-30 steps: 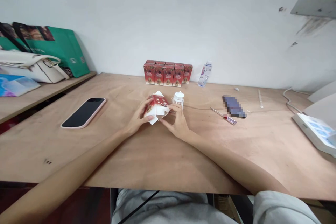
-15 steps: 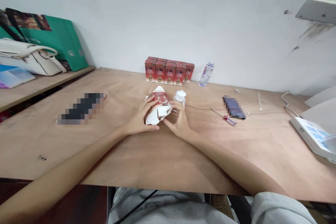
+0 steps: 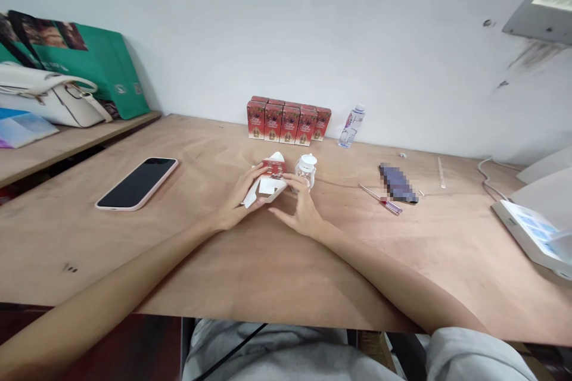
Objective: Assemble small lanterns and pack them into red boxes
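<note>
Left hand [image 3: 239,199], bare, grasps a small red-and-white printed cardboard carton [image 3: 274,168], its fingers over the top and its thumb by the near end. Right hand [image 3: 304,209], also bare, rests its fingertips at the carton's right edge, thumb spread away and apart from it; whether those fingers bear any of the carton's weight cannot be told.

The carton lies between the hands and slightly beyond them, over the middle of a pale wooden bench [image 3: 250,274]. Its long axis seems to slant from the near left towards the far edge, its white flaps unfolded at the end facing the person. The left hand is the nearer, wrapped along its side.

Just beyond the right fingers stands a small clear jar with a white lid [image 3: 306,169]; whether they touch is unclear. By the far edge, against the wall, matching red boxes [image 3: 281,125] stand upright in rows.
</note>
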Motion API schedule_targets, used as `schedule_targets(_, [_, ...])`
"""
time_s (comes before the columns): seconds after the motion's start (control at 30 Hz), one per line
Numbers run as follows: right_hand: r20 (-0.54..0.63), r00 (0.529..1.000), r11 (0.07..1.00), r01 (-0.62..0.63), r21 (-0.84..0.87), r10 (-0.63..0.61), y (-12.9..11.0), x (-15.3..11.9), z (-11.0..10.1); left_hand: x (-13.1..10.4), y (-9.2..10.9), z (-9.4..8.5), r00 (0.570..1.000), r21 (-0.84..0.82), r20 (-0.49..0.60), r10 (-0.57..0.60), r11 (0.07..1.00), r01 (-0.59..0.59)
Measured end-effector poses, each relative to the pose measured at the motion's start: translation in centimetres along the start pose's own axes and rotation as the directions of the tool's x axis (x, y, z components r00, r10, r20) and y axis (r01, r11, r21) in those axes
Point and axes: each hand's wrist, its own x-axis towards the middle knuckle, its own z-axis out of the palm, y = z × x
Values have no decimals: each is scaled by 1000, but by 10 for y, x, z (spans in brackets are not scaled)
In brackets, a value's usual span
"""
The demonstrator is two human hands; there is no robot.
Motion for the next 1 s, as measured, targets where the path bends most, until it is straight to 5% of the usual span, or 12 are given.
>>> schedule_targets(0.23, [160, 980, 980, 140, -144, -117, 2, -1, -2, 1, -7, 1, 985, -292, -107, -137, 951, 100])
schedule_targets(0.5, [260, 965, 878, 162, -451, -45, -2, -4, 1, 0, -8, 2, 980, -124, -123, -158, 982, 142])
schedule_targets(0.7, [166, 980, 895, 167, -414, -106, -4, -2, -1, 0, -7, 4, 984, -185, -103, -146, 975, 125])
schedule_targets(1.0, [-38, 998, 941, 26, -337, -41, -2, -3, -4, 3, -3, 7, 977, -240, -193, -86, 970, 38])
